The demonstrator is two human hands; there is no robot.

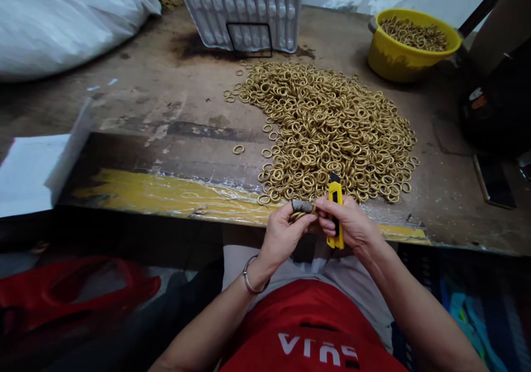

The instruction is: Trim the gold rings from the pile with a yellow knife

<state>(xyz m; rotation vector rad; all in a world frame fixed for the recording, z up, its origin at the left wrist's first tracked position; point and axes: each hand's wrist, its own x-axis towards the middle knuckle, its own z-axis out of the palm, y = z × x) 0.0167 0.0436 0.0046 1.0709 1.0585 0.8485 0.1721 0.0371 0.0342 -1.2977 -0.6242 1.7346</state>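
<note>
Close to the table's front edge, my left hand (pixel 282 236) is closed round a few brass-coloured rings (pixel 297 216). A dark band, like tape, wraps one of its fingers. Against these rings rest the fingertips of my right hand (pixel 350 223), which also grips a yellow utility knife (pixel 335 211). The knife stands nearly upright in the picture, its dark tip pointing away from me. Just beyond both hands spreads a large pile of brass-coloured rings (pixel 332 123). A single loose ring (pixel 238 149) lies left of the pile.
A yellow basin (pixel 392 57) of rings stands at the back right, and a ribbed grey plastic tray (pixel 249 7) behind the pile. A white sack (pixel 66 24) and white paper (pixel 31 167) are on the left. A phone (pixel 493 181) lies at the right.
</note>
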